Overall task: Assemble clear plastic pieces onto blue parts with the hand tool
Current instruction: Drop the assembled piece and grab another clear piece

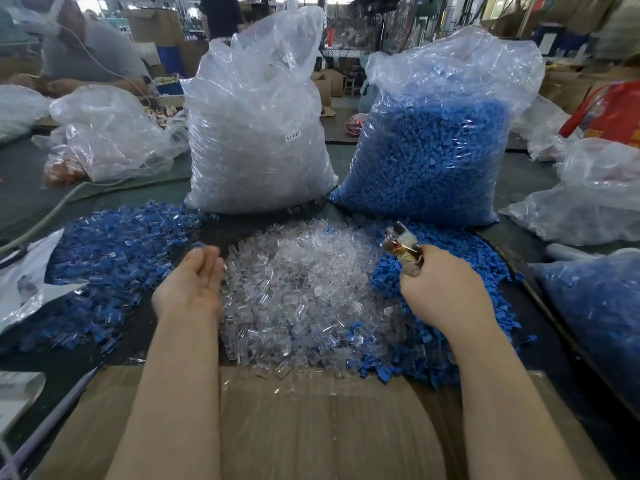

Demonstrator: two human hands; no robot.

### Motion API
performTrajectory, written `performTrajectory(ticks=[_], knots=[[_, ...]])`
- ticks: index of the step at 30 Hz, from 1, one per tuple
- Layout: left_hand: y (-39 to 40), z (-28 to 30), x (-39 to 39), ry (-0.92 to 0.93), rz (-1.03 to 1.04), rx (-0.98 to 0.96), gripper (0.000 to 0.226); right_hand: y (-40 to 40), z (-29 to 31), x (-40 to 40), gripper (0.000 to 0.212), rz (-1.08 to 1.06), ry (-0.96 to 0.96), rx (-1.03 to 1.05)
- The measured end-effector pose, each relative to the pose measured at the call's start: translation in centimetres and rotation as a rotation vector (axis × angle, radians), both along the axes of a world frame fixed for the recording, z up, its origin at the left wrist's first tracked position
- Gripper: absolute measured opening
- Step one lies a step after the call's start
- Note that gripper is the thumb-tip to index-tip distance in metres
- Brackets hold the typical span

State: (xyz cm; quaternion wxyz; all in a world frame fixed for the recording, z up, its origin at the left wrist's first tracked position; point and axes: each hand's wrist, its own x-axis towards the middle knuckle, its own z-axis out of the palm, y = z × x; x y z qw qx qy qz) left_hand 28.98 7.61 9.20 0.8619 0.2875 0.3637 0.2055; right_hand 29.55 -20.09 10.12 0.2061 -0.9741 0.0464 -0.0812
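The right hand (440,289) has its grip curled tight round the hand tool (405,245), whose metal head sticks up and to the far left out of the fist. The tool is held above the near-left edge of a loose heap of blue parts (446,268) lying on the right of the table (20,195). The left hand (194,282) is held palm-up with its grip spread and relaxed; its fingertips are blurred, and whether a small piece rests on them cannot be told. This hand hovers at the left edge of the heap of clear plastic pieces (301,292), which fills the middle of the table between the two hands, just left of the tool. To the left of that lies a spread of joined blue-and-clear pieces (114,258).

At the far side stand two tall plastic sacks, touching at the base: the sack of clear pieces (256,133) on the left, bearing a small white label, and the sack of blue parts (433,147) on the right. A flat sheet of cardboard (311,424) lies at the near edge beneath both forearms, with a few clear pieces spilled on its far edge.
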Motion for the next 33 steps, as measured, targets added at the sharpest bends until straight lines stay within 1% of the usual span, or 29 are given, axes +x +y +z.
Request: performTrajectory(ticks=[3,6,11,13,14,15,16,18,19,20,22,23,24,25,26,27,30,33], knots=[[1.6,-0.9,-0.4,-0.013,0.065,-0.109,0.018,-0.4,-0.3,0.0,0.016,-0.074,0.048,-0.052],[2.1,-1.1,-0.5,-0.068,0.109,-0.153,0.036,-0.4,-0.6,-0.1,0.012,-0.120,0.064,-0.075],[2.3,-0.9,0.3,-0.113,0.107,-0.113,0.043,-0.2,-0.7,-0.4,0.013,-0.146,0.086,-0.112],[1.9,-0.6,0.5,-0.114,0.093,-0.035,0.045,-0.2,-0.7,-0.4,0.014,-0.149,0.091,-0.121],[1.5,-0.4,0.4,-0.092,0.067,0.055,0.045,-0.1,-0.7,-0.4,0.014,-0.150,0.095,-0.127],[0.9,-0.1,0.3,-0.046,0.018,0.193,0.043,-0.1,-0.7,-0.4,0.014,-0.150,0.101,-0.130],[0.3,0.2,0.1,0.017,-0.068,0.373,0.039,0.0,-0.7,-0.4,0.014,-0.152,0.108,-0.128],[-1.2,0.7,-0.4,0.115,-0.343,0.756,0.030,0.1,-0.7,-0.5,0.015,-0.157,0.118,-0.118],[-2.0,0.9,-0.6,0.134,-0.510,0.914,0.028,0.1,-0.7,-0.5,0.015,-0.160,0.119,-0.112],[-2.8,1.0,-0.6,0.143,-0.672,1.050,0.031,0.1,-0.7,-0.5,0.016,-0.164,0.119,-0.106],[-4.3,0.5,-0.2,0.214,-0.904,1.304,0.050,0.1,-0.6,-0.5,0.017,-0.170,0.121,-0.101],[-5.0,0.1,0.2,0.279,-0.967,1.447,0.056,0.1,-0.6,-0.5,0.017,-0.170,0.123,-0.104],[-5.6,-0.2,0.4,0.343,-0.992,1.593,0.057,0.2,-0.6,-0.5,0.019,-0.169,0.125,-0.108],[-6.1,-0.5,0.6,0.383,-0.976,1.718,0.052,0.2,-0.6,-0.5,0.022,-0.168,0.128,-0.112],[-6.4,-0.6,0.7,0.387,-0.924,1.799,0.045,0.2,-0.6,-0.5,0.026,-0.168,0.132,-0.117],[-6.5,-0.7,0.7,0.366,-0.864,1.830,0.038,0.2,-0.7,-0.5,0.029,-0.171,0.135,-0.122],[-6.1,-0.9,0.7,0.320,-0.736,1.791,0.022,0.1,-0.7,-0.4,0.023,-0.182,0.138,-0.125],[-6.1,-1.0,0.6,0.342,-0.716,1.791,0.020,0.3,-0.8,-0.3,0.029,-0.182,0.144,-0.128]])
